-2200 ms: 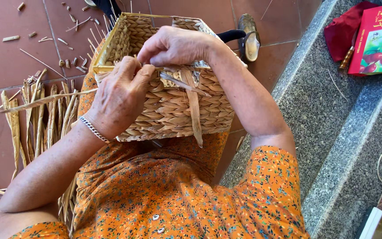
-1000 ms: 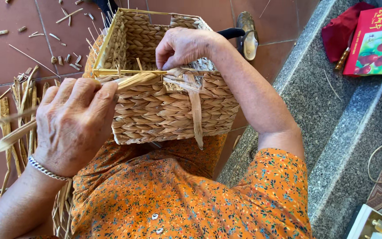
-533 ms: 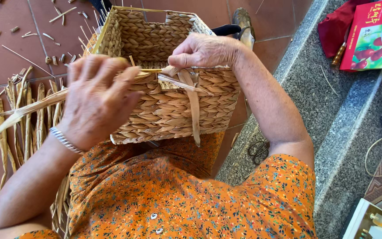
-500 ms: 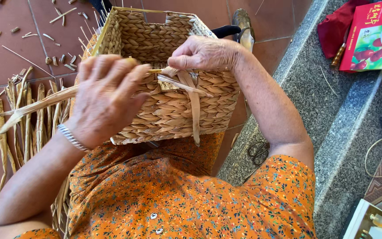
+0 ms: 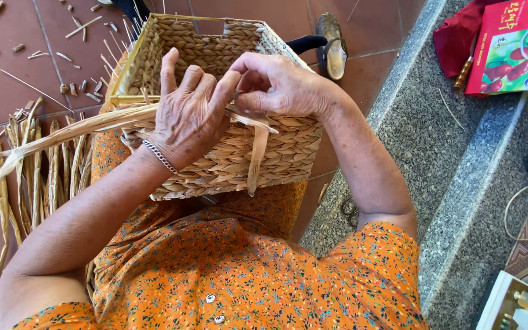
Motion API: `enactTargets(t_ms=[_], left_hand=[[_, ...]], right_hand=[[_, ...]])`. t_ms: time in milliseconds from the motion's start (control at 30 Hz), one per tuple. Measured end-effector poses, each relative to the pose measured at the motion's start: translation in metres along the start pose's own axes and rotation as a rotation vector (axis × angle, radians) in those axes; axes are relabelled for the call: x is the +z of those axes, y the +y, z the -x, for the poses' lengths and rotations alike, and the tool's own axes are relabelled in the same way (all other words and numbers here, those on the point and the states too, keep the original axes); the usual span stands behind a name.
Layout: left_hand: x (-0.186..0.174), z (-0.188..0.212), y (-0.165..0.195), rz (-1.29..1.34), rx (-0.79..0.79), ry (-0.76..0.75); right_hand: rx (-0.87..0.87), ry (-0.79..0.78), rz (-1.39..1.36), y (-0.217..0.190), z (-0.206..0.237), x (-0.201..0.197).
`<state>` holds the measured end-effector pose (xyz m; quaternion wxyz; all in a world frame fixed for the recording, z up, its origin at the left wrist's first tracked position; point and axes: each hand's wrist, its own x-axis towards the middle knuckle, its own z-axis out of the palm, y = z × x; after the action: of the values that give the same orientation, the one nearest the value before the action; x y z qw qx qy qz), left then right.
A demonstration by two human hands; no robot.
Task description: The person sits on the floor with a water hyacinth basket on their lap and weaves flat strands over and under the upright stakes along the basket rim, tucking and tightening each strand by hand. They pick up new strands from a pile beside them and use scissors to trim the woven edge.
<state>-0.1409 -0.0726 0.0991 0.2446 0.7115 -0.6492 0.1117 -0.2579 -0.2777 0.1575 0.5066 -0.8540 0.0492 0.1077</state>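
Tiled floor: both hands (close together) weave basket (image 5: 233, 153).

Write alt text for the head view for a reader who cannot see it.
A person in an orange floral dress holds a woven straw basket on their lap, the left hand and right hand meeting at its near rim, pinching flat straw strands that trail off to the left. More loose straw lies on the red tile floor.

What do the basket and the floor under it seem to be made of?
The basket looks woven from dried plant fibre, maybe straw or water hyacinth: tan, matt, braided strands, with loose flat strips running from its rim. The floor seems to be reddish-brown clay tile, judging by its grout lines and dull surface.
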Motion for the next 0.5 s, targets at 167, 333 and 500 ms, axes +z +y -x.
enactTargets(t_ms=[167, 333, 500], left_hand=[[0.006, 0.008, -0.005, 0.004, 0.104, 0.021], [-0.004, 0.013, -0.010, 0.079, 0.211, 0.102], [-0.016, 0.018, -0.013, 0.134, 0.187, 0.073]], right_hand=[[-0.047, 0.101, 0.031, -0.008, 0.030, 0.008], [-0.303, 0.406, 0.583, -0.008, 0.046, 0.035], [-0.249, 0.540, 0.665, 0.003, 0.051, 0.059]])
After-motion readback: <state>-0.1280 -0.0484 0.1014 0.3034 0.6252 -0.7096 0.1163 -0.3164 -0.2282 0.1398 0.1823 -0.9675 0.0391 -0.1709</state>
